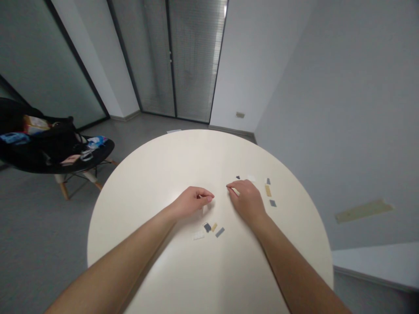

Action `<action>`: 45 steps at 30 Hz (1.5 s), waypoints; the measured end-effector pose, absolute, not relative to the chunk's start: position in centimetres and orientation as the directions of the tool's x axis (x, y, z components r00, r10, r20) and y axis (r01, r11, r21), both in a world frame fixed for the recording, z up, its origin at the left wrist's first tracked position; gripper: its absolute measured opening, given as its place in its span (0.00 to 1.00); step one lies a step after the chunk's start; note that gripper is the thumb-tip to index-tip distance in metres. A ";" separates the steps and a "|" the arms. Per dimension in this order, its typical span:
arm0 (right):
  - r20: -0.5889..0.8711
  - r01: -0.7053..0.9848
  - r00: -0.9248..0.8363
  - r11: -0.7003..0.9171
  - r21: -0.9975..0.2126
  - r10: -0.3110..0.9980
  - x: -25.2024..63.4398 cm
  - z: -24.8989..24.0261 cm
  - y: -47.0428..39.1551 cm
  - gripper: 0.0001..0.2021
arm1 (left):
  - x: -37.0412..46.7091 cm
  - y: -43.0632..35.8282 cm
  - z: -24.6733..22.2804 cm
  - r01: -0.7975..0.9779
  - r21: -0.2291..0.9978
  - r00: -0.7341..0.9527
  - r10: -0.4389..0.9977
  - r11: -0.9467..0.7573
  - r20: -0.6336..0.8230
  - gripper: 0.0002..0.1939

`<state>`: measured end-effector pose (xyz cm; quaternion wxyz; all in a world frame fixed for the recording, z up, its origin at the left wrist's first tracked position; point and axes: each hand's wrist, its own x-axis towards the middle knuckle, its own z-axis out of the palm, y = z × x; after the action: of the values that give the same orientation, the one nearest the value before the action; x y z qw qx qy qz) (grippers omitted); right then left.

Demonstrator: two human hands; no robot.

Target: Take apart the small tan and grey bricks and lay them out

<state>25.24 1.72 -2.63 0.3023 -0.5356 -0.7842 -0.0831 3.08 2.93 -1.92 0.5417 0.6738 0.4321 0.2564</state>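
To my left, a black chair (107, 148) bearing a dark bag (60, 141); ahead of me, dark-framed glass panels (196, 56), with a small beige patch (240, 115) low on the white wall (255, 61) beside them; at my right, a beige strip (364, 212).

Left hand (193, 201): fingertips pinched together, too small to tell if anything's between them; palm turned out of sight. Right hand (247, 198): dark speck at the fingertips – too tiny to identify, grip unclear. Both forearms cut off at the bottom edge, as is the near side of the worktop (157, 174). Dark bits (238, 177) beyond the right hand too small to name. White piece (198, 235) washed out, outline hard to read. Chair (108, 150) cropped at left – bag (62, 139) contents unreadable. Doors (193, 56) cut off at top.
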 end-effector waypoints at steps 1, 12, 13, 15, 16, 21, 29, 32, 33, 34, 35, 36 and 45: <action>0.541 0.935 -0.187 0.317 -0.158 0.820 25.9 -2.6 2.0 0.06 | 3.1 2.9 -1.9 0.309 0.950 0.498 0.858 -0.040 -0.126 0.16; 0.336 0.999 -0.038 0.029 0.031 0.941 28.1 -3.0 3.3 0.13 | 2.8 2.7 -1.6 0.362 0.929 0.544 0.826 -0.073 -0.147 0.17; 0.346 1.000 -0.013 0.004 0.028 0.938 28.0 -3.0 3.2 0.13 | 2.8 2.7 -1.5 0.362 0.929 0.546 0.825 -0.071 -0.150 0.17; 0.361 0.998 0.048 -0.061 0.023 0.931 27.9 -3.0 3.1 0.13 | 2.8 2.7 -1.5 0.364 0.929 0.551 0.821 -0.074 -0.151 0.17; 0.363 0.996 0.075 -0.090 0.025 0.929 27.8 -3.0 3.0 0.13 | 2.8 2.7 -1.4 0.365 0.928 0.554 0.819 -0.078 -0.149 0.17; 0.355 0.986 0.135 -0.162 0.048 0.925 27.7 -3.3 2.8 0.14 | 2.8 2.8 -1.5 0.367 0.926 0.568 0.809 -0.087 -0.149 0.18; 0.327 0.978 0.162 -0.196 0.075 0.931 27.8 -3.5 3.0 0.16 | 2.6 2.8 -1.8 0.385 0.918 0.574 0.804 -0.095 -0.157 0.17; 0.317 0.981 0.151 -0.181 0.067 0.936 28.0 -3.6 3.2 0.16 | 2.7 2.7 -1.7 0.423 0.894 0.577 0.804 -0.147 -0.141 0.17; 0.321 0.984 0.144 -0.171 0.058 0.936 28.0 -3.7 3.3 0.16 | 2.7 2.6 -1.7 0.436 0.883 0.582 0.803 -0.172 -0.131 0.16; 0.333 0.986 0.136 -0.160 0.047 0.933 28.1 -3.8 3.3 0.16 | 2.6 2.6 -1.6 0.447 0.872 0.587 0.801 -0.197 -0.120 0.16; 0.353 0.988 0.127 -0.149 0.036 0.927 28.2 -3.9 3.4 0.16 | 2.6 2.5 -1.5 0.457 0.861 0.596 0.795 -0.220 -0.113 0.16; 0.380 0.990 0.119 -0.138 0.022 0.917 28.3 -3.9 3.4 0.16 | 2.5 2.4 -1.4 0.466 0.852 0.610 0.784 -0.240 -0.112 0.15; 0.521 0.988 0.031 0.053 -0.145 0.853 28.0 -3.3 3.1 0.14 | 1.8 1.9 -0.1 0.412 0.776 0.845 0.519 -0.477 -0.130 0.13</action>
<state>28.01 3.11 -3.30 0.2462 -0.6744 -0.6825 -0.1372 1.76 1.89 -0.14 0.4334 0.8570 0.2718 0.0618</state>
